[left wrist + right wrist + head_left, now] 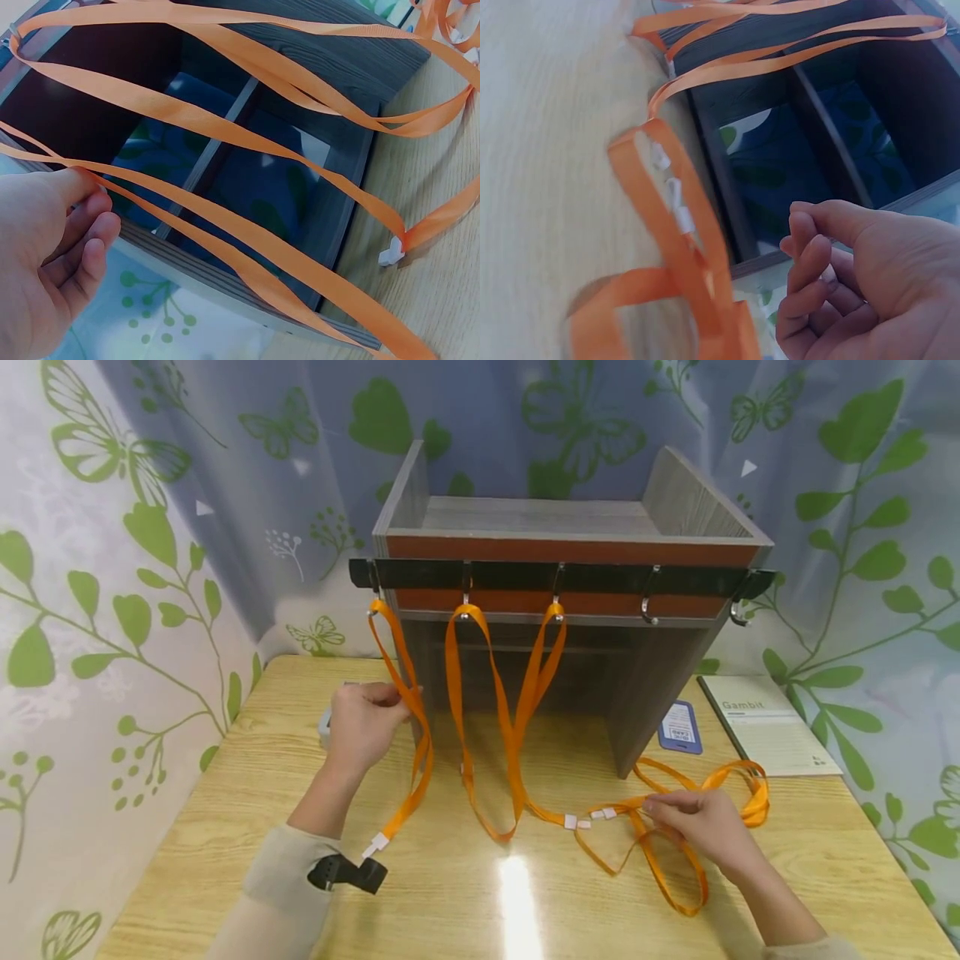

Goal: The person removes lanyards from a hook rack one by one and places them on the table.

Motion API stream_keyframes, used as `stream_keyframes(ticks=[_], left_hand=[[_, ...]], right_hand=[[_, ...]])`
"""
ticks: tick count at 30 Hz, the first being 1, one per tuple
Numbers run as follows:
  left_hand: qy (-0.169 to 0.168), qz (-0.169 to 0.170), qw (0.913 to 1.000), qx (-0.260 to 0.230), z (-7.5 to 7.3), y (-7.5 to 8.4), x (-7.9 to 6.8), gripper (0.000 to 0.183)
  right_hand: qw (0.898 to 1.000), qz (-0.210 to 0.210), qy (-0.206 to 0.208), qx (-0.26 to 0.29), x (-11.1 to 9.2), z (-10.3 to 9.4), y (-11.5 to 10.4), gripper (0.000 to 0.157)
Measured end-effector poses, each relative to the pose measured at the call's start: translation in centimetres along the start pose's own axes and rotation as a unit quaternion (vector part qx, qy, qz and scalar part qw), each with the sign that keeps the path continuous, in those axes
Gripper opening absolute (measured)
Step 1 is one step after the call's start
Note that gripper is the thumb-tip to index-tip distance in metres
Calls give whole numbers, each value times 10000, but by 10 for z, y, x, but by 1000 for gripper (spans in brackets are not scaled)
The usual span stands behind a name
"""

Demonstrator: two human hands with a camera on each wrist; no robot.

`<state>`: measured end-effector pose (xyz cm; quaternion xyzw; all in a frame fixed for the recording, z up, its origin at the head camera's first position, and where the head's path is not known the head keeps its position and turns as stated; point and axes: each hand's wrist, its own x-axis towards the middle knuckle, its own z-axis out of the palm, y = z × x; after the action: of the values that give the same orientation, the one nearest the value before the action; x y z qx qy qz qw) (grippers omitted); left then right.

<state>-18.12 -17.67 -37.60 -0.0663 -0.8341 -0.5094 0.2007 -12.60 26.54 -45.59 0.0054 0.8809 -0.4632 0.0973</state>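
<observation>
Three orange lanyards hang from the left hooks of a black hook rail (517,575). My left hand (367,722) pinches the strap of the leftmost lanyard (405,672) below its hook; in the left wrist view thumb and finger meet at the strap. Beside it hang the middle lanyard (452,668) and another lanyard (531,685), whose lower end trails onto the table. My right hand (708,827) is over a loose heap of orange lanyards (756,797) with white clips. In the right wrist view its fingers are loosely curled, with nothing visible between them.
The rail is fixed across a grey wooden shelf unit (641,693) on the wooden table (247,827). Two bare hooks (649,610) are at its right. A blue card holder (680,727) and a Gambit notepad (772,727) lie to the right. A patterned curtain (315,502) hangs behind.
</observation>
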Motion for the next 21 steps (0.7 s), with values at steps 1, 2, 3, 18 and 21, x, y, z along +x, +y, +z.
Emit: stream_keyframes(ticks=[1,2,3,18,21], left_hand=[[3,-3,10000,-18,0,0,0,17],[7,3,10000,-22,0,0,0,17],[11,9,10000,-30,0,0,0,16],[11,85,10000,-26,-1,1,-1,16],[2,77,10000,-6,-1,1,-1,16]], right_hand=[[10000,-29,-1,32,0,-1,-3,39],[10000,-64,9,48,1,-1,-6,39],[9999,-82,19,66,1,-2,-8,39],[9987,-483,128,66,11,-13,-38,40],[9980,-582,233,7,13,-16,-44,38]])
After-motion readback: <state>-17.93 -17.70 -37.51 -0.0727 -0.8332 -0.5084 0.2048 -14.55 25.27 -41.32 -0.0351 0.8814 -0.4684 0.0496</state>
